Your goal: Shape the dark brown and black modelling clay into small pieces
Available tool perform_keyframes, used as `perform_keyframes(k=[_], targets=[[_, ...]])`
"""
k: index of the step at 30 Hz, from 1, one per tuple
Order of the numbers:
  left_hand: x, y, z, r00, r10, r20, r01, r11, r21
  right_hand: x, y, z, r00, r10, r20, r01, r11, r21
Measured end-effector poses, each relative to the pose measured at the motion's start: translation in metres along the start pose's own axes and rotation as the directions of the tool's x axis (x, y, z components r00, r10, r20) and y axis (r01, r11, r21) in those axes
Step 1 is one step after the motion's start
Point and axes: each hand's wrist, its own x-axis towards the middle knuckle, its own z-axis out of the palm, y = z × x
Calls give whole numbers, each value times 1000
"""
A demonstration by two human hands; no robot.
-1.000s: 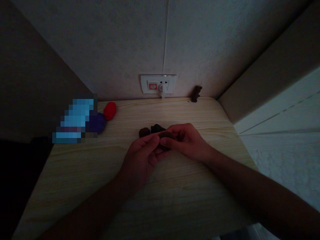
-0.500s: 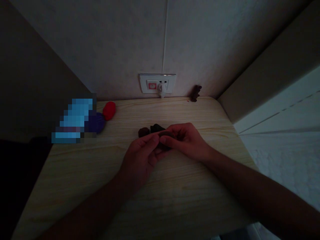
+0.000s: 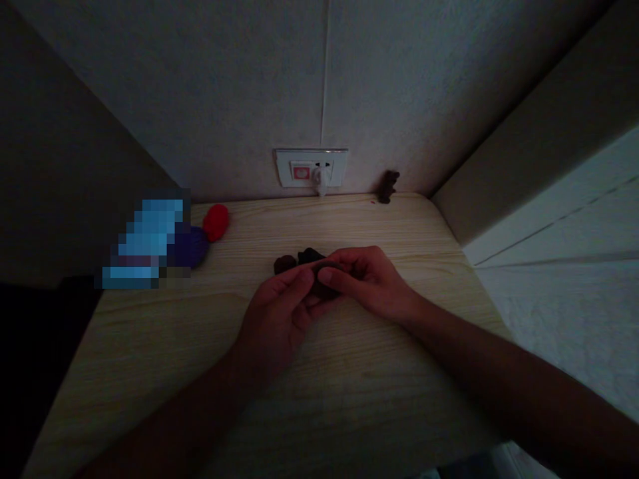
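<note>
A rounded, flattened piece of dark brown modelling clay point(image 3: 327, 283) is held between my two hands above the table. My left hand point(image 3: 279, 313) supports it from the left, with fingers under it and the thumb at its edge. From the other side my right hand point(image 3: 372, 283) grips it, the thumb pressed on its top face. Just beyond my fingers lie a small brown ball point(image 3: 285, 264) and a black lump point(image 3: 310, 255), the latter partly covered by my hands. Dim light hides the fine shape of the clay.
At the table's point(image 3: 164, 346) back left are a red lump point(image 3: 216, 222), a ribbed purple lump point(image 3: 192, 247) and a blurred-out bright blue object point(image 3: 152, 229). A small dark brown figure point(image 3: 388, 186) stands by the wall at right. A white plug point(image 3: 321, 179) sits in the wall socket point(image 3: 339, 166).
My right thumb has shifted slightly on the brown clay, and more of its face shows. Both hands keep their hold. The view has turned a little, sliding the background leftward.
</note>
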Motion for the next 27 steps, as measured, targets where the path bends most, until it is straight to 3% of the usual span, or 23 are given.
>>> perform_keyframes(k=[4, 11, 21, 27], targets=[[0, -2, 0, 1000, 20, -9, -20, 1000, -11, 1, 1, 2, 999, -38, 9, 38, 999, -13], [1, -2, 0, 998, 56, -31, -56, 998, -17, 1, 1, 6, 995, -66, -75, 69, 997, 30], [1, -3, -1, 998, 39, -42, -39, 999, -16, -1, 3, 8, 994, -72, -80, 74, 997, 30], [3, -3, -2, 998, 44, -38, -45, 999, -30, 0, 5, 8, 987, -73, -140, 75, 997, 7]])
